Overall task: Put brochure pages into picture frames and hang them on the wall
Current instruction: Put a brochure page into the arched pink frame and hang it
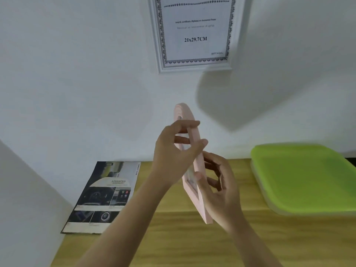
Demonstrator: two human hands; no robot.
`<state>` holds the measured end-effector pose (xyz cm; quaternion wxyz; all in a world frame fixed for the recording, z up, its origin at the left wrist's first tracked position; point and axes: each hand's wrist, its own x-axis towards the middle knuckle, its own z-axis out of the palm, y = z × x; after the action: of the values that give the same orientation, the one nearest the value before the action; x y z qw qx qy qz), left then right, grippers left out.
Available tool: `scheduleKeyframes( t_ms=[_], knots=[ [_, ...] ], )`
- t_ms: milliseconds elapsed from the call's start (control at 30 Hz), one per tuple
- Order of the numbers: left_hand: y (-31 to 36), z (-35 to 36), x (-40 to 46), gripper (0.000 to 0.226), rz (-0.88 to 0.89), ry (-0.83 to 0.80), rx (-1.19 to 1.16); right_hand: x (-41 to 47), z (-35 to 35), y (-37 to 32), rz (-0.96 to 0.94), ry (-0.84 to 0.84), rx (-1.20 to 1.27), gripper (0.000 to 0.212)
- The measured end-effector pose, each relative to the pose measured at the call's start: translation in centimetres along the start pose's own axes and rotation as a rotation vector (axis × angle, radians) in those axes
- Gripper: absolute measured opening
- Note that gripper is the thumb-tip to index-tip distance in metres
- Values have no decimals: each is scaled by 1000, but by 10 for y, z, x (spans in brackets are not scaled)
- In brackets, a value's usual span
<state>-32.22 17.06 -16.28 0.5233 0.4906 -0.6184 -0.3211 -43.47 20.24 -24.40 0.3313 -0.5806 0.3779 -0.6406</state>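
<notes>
A plain indoor room, likely a home or small office corner: a light wooden table [173, 245] stands against a bare white wall [77, 74], where a white picture frame [194, 35] hangs. A car brochure [104, 197] and a green-lidded box [306, 178] lie on the table.

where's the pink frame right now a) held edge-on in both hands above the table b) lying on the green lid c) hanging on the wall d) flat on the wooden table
a: the pink frame is edge-on to the camera, gripped by the left hand higher up and the right hand lower down, above the wooden table.
</notes>
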Motion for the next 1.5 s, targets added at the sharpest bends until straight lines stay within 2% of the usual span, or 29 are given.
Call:
scheduleKeyframes(
  t_ms=[100, 200, 267, 333, 400, 467, 567, 633, 733, 867, 1033, 1133, 1267, 1500],
  knots=[
    [-4, 7, 1, 31, -62, 33, -36, -5, -29, 22, 87, -7, 12, 36],
    [-9, 4, 1, 28, -102, 74, -40, -7, -57, 51, 126, 33, -190, 44],
    [-14, 1, 2, 27, -137, 114, -52, -7, -72, 68, 203, 31, -256, 57],
    [-22, -3, 2, 27, -155, 143, -64, -7, -80, 80, 303, -17, -144, 63],
    [-37, -5, 1, 24, -179, 171, -66, -8, -80, 88, 381, -61, 28, 50],
    [-55, -6, -2, 19, -219, 211, -68, -11, -76, 96, 433, -32, 101, 35],
    [-87, -6, -8, 19, -289, 258, 3, -16, -68, 108, 485, 20, 63, 44],
    [-109, -3, -19, 28, -356, 229, 69, -22, -68, 117, 488, 33, -15, 48],
    [-138, 5, -47, 43, -468, 104, 163, -34, -70, 132, 519, 53, -87, 51],
    [-178, 14, -95, 61, -609, -61, 204, -49, -69, 148, 633, 91, -130, 56],
    [-216, 16, -137, 100, -740, -179, 230, -66, -65, 171, 726, 4, -198, 63],
    [-228, 16, -149, 102, -790, -144, 208, -77, -61, 183, 733, -58, -324, 70],
    [-235, 15, -154, 96, -772, -100, 244, -82, -57, 184, 776, -120, -447, 71],
    [-244, 16, -159, 94, -675, -93, 419, -80, -62, 192, 637, -208, -664, 75]
  ],
)
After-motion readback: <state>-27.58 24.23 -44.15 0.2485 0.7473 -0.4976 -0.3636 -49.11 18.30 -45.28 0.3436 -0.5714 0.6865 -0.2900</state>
